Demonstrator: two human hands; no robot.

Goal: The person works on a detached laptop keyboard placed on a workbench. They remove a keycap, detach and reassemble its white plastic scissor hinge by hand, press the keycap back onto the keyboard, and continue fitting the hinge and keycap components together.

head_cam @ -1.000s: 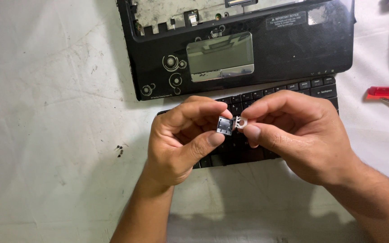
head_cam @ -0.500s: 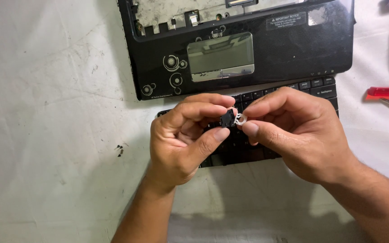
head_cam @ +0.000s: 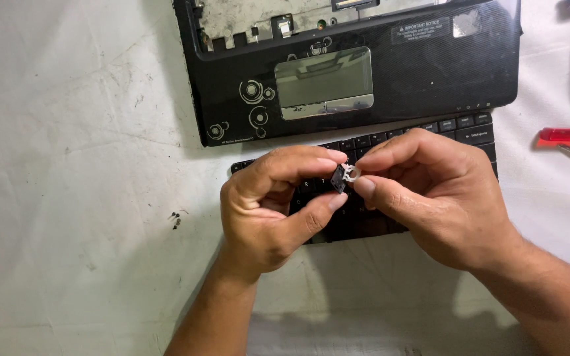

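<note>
Left to right: my left hand [head_cam: 268, 211] pinches one small dark part [head_cam: 340, 178] between thumb and forefinger, above the one loose keyboard [head_cam: 460, 128]. My right hand [head_cam: 430, 194] has its grip on the part's pale ring end, fingertips nearly touching the left's. One black laptop palmrest [head_cam: 430, 72] lies beyond on the white counter [head_cam: 67, 165]. One red-handled screwdriver [head_cam: 569, 136] sits far right.

Bare hands [head_cam: 278, 204] and forearms (seemingly no sleeves).
</note>
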